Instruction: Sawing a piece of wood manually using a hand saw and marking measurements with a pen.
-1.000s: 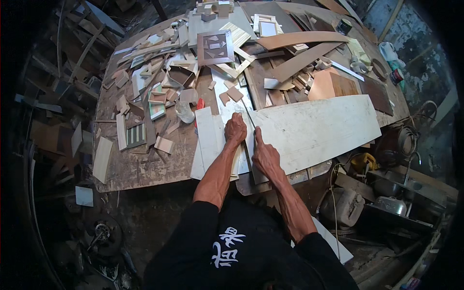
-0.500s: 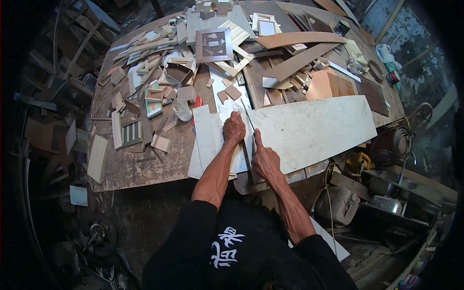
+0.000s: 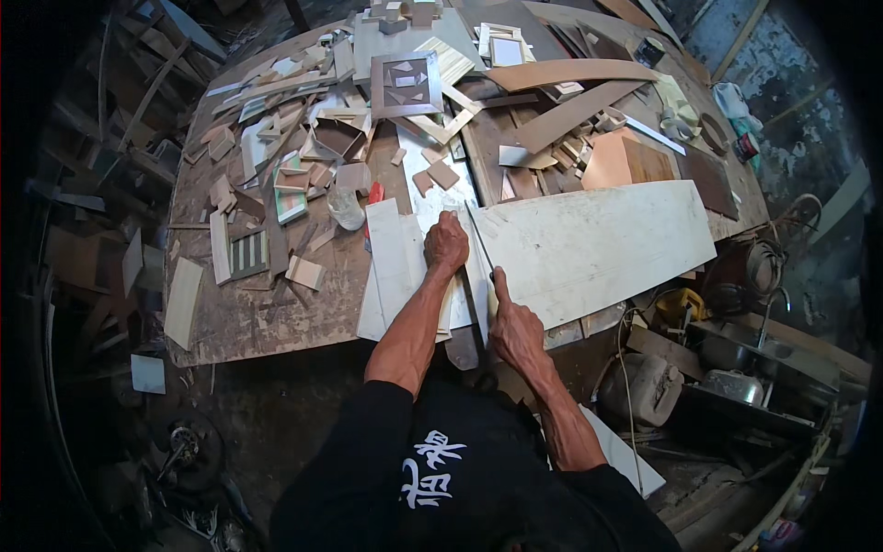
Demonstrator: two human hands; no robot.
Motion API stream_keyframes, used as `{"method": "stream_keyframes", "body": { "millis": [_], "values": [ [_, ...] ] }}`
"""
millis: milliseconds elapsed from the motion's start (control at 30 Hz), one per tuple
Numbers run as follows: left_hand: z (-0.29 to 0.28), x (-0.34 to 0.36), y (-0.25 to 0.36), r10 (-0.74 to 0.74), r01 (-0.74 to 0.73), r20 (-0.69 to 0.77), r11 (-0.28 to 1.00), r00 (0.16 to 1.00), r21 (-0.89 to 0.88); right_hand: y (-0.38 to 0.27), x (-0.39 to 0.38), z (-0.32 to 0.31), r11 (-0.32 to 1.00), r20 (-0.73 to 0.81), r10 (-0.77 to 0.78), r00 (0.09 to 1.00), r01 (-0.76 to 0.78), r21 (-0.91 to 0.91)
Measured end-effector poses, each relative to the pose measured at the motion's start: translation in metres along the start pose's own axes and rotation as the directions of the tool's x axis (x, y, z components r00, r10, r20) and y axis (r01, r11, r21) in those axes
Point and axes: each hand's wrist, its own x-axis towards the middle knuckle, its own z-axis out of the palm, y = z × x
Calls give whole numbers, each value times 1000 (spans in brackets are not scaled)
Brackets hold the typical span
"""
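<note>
My right hand [image 3: 518, 333] is closed round the handle of a handsaw [image 3: 482, 237], its index finger stretched along the top. The dark, narrow blade shows almost edge-on and slants away to the far left, along the left end of a large whitish board [image 3: 598, 247]. My left hand [image 3: 446, 243] is a fist resting on pale wood left of the blade. Whatever its fingers may grip is hidden. A narrow whitish strip [image 3: 477, 285] lies between the hands. Further left are stacked white boards [image 3: 390, 248].
Wood offcuts [image 3: 303, 170] clutter the worktable [image 3: 276, 327]. A framed panel [image 3: 406, 86] lies beyond my hands, near a curved brown board [image 3: 575, 75]. A cloudy plastic container [image 3: 347, 212] stands at left. A metal sink [image 3: 736, 389] and a jerrycan [image 3: 648, 391] are below, right.
My right hand has drawn back toward me and slightly right with the handsaw, so more of the blade shows. My left hand keeps its place.
</note>
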Motion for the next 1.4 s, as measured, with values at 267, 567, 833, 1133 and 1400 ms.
{"method": "stream_keyframes", "body": {
  "millis": [267,567,833,1133,1400],
  "values": [
    [10,3,5,71,-72,-18,996,997,-61,-5,52,-7,999,-49,-37,998,37,-12],
    [20,11,4,115,-114,7,992,993,-44,2,37,-11,1000,-19,14,1000,-14,-15],
    [13,18,-6,170,-168,14,980,985,-108,10,-9,-15,999,-12,0,1000,0,-40],
    [14,15,0,113,-110,90,993,989,-38,8,-11,-11,1000,-13,-11,1000,11,-20],
    [15,5,13,61,-61,21,998,998,17,2,34,-11,1000,-21,-2,1000,1,-30]
  ]
}}
